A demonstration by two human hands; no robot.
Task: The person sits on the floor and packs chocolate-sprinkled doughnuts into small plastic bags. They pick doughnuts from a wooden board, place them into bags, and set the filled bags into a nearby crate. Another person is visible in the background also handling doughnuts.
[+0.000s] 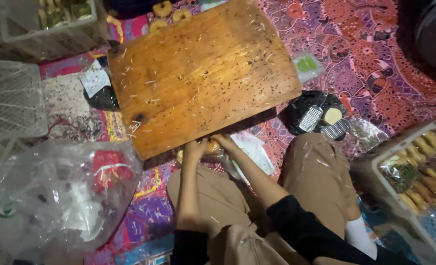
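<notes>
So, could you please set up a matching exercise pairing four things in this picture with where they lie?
Things:
1. large wooden board
2. crumpled clear plastic bag
3. white tray of yellow pastries
4. black plastic bag with metal graters

Places:
A. lower left
B. centre, above both hands
C. right edge
D. right of the board

Pairs: 1-B, 2-A, 3-C, 4-D
</notes>
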